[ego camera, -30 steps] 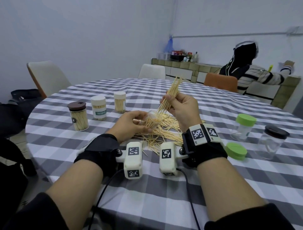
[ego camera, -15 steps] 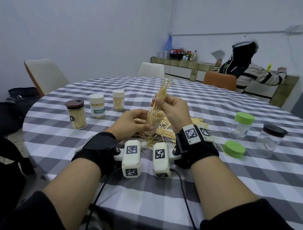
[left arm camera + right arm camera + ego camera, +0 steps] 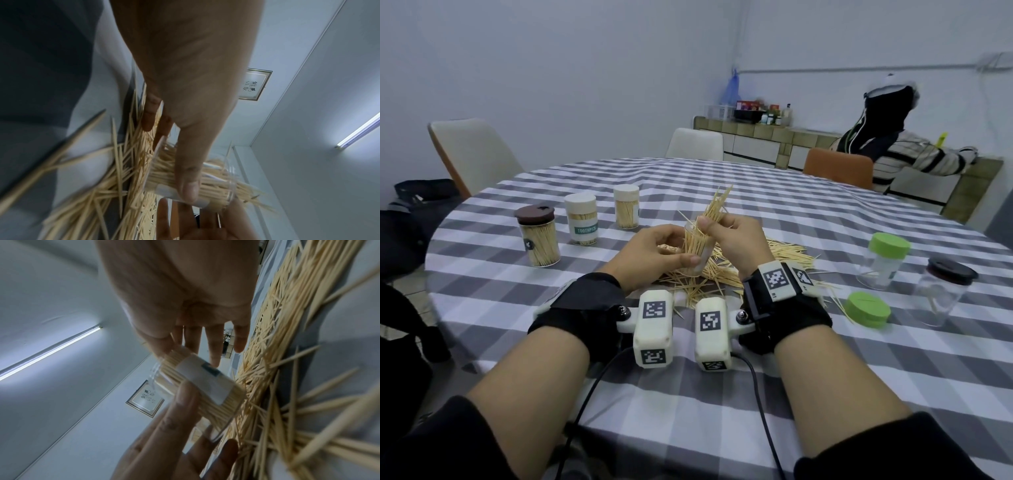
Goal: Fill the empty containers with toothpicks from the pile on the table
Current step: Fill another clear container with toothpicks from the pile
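- The left hand (image 3: 654, 255) has its grip curled round a clear container (image 3: 697, 251), thumb across the near wall and fingers behind it, holding it tilted just above the pile.
- In the left wrist view the thumb (image 3: 188, 183) presses on the clear wall, over packed toothpicks and a white label.
- The right hand (image 3: 736, 241) has its grip pinched on a bundle of toothpicks (image 3: 714, 214); the lower ends sit inside the container's mouth and the upper ends fan up and away from that grip.
- In the right wrist view the right thumb pinches at the container's mouth, while the other fingers (image 3: 213, 344) reach straight out past it.
- Under and beyond both grips lies the loose pile of toothpicks (image 3: 763, 265) on the checked surface (image 3: 722, 394), with stray sticks spread toward the person.
- To the left of the left grip stand three filled containers in a row: a brown-lidded jar (image 3: 538, 236), a white-lidded jar (image 3: 582, 219) marked TOOTHPICK, and another white-lidded jar (image 3: 626, 206).
- To the right of the right grip, well apart, stand a green-lidded container (image 3: 883, 258) and a dark-lidded clear jar (image 3: 941, 294), both nearly bare inside.
- A loose green lid (image 3: 868, 310) lies flat, nearer the person than those two.
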